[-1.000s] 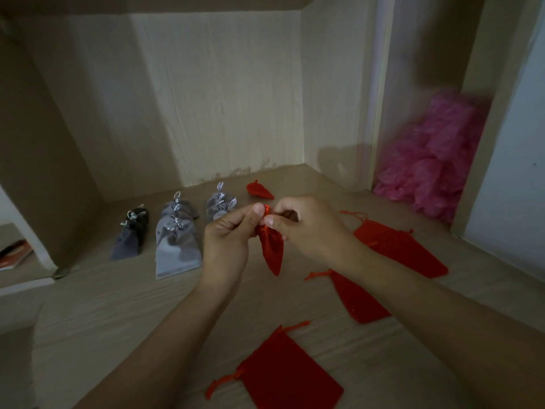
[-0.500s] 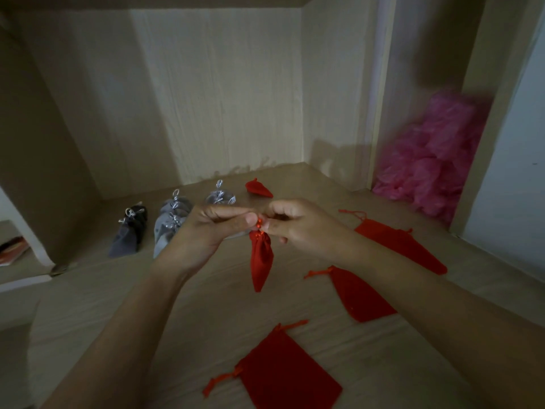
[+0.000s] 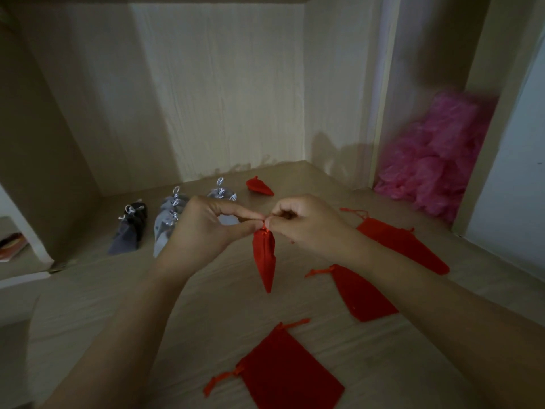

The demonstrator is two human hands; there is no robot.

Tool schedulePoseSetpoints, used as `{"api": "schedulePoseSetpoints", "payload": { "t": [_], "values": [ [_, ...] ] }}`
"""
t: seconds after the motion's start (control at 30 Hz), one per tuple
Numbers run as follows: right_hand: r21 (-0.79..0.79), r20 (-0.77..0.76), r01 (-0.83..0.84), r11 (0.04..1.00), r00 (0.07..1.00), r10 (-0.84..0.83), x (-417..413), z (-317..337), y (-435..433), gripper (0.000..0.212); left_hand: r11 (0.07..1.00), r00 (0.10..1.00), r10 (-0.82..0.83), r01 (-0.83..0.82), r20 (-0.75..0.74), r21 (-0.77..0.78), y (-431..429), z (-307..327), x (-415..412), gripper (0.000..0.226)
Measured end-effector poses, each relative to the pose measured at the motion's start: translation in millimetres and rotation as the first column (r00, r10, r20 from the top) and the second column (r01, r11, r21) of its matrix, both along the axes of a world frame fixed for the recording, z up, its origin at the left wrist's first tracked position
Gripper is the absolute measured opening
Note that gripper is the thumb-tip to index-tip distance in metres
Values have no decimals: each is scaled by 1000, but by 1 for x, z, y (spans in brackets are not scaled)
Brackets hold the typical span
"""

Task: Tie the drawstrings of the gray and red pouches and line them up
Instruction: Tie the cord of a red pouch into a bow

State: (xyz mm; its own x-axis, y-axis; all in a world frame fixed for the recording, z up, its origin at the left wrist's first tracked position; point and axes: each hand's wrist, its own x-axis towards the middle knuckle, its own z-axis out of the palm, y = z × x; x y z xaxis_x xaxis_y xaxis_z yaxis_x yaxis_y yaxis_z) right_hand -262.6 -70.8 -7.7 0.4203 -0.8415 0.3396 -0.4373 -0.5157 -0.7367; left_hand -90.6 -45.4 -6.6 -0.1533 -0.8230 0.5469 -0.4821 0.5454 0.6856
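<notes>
A red pouch [image 3: 264, 255] hangs by its gathered neck between my hands, above the wooden surface. My left hand [image 3: 203, 228] and my right hand [image 3: 306, 222] both pinch its drawstrings at the top. Behind my left hand lie tied gray pouches in a row: a dark one [image 3: 129, 228], a light one [image 3: 165, 228] partly hidden, and another [image 3: 221, 192]. A tied red pouch [image 3: 259, 185] lies at the row's right end. Flat red pouches with loose strings lie at the front [image 3: 290, 376], to the right [image 3: 361, 293] and farther right [image 3: 404, 246].
The wooden surface [image 3: 118, 296] is boxed in by wood-grain walls at the back and left. A heap of pink plastic [image 3: 436, 166] fills the niche at the right. A lower shelf with a reddish item [image 3: 11, 246] shows at far left.
My hands have drawn apart a little at the pouch's neck, pulling the strings. The pouch now hangs lower and straighter, narrowed to a point.
</notes>
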Motion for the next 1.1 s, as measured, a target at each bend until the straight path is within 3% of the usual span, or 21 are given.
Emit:
{"api": "schedulePoseSetpoints", "payload": {
  "t": [0.07,0.17,0.27,0.37,0.5,0.67,0.87,1.1],
  "values": [
    [-61,-5,56,997,998,-56,2,-4,0,14,982,980,110,-81,164,-172,1,0,-4,11],
    [-104,24,120,987,993,-118,3,-4,1,10,902,915,223,-63,336,-427,-1,-3,-8,3],
    [-61,88,121,991,989,-115,1,1,1,12,812,884,359,-137,300,-567,-2,-6,-12,10],
    [106,229,29,994,972,-53,1,6,-2,22,729,882,407,-156,239,-666,-1,-6,-12,13],
    [380,442,-108,918,894,-78,1,8,-3,24,688,903,381,-135,198,-713,-1,-6,-10,10],
    [661,566,-303,687,802,-192,2,6,-3,15,696,924,323,-85,205,-713,-5,-8,-8,9],
    [669,601,-359,651,776,-191,4,8,-4,17,810,978,190,-104,91,-577,-4,-8,-7,10],
    [691,581,-399,603,803,-134,0,7,-5,20,833,974,180,-76,138,-549,-3,-3,-6,14]
  ]
}}
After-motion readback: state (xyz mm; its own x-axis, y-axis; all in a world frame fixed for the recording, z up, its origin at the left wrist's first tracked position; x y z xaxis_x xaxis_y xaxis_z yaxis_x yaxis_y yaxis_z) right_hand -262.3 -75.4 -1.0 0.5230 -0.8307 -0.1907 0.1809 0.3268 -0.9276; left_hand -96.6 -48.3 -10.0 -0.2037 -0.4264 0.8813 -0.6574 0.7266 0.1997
